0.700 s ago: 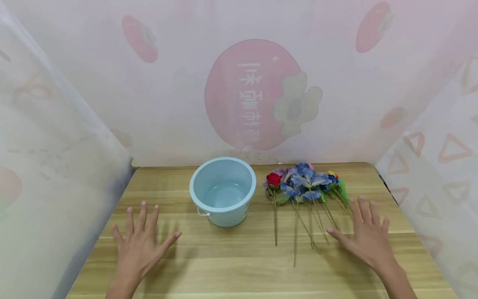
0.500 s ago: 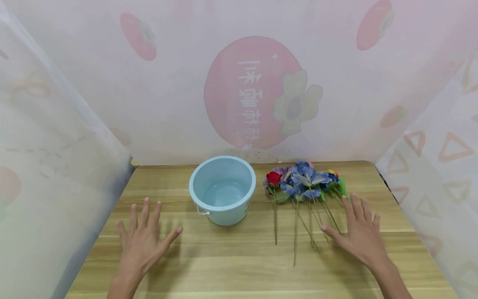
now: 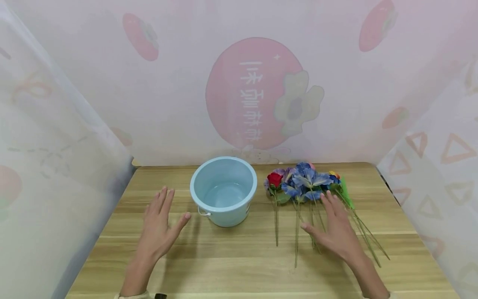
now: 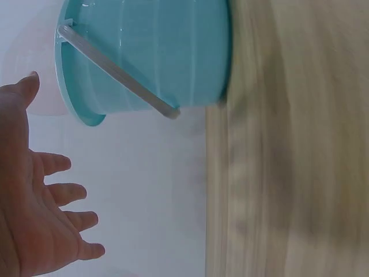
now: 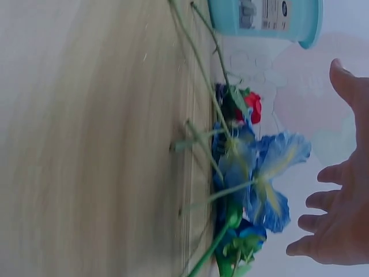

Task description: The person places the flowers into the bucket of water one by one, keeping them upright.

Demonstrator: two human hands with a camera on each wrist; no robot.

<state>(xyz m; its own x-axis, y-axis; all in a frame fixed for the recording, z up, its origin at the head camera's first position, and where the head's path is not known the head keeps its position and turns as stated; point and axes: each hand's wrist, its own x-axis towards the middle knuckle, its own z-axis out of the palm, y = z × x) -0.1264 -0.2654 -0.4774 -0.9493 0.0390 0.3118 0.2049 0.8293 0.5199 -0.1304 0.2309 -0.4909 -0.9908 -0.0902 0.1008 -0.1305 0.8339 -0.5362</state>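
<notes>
1. The wood-grain table [image 3: 228, 270] carries everything.
2. The light-blue bucket [image 3: 228, 216] stands upright near the far edge, left of the flowers.
3. The flowers [image 3: 308, 179], mostly blue, lie in a pile, most stems pointing toward the person.
4. The left hand [image 3: 158, 228] hovers near the bucket, fingers extended, thumb spread.
5. The right hand [image 3: 336, 230] hovers over the stems, likewise spread.
6. A red rose [image 3: 274, 180] lies toward the pile's left end.

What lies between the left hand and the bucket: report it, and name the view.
In the head view, only bare table shows between the left hand and the bucket; no flower lies there.
</notes>
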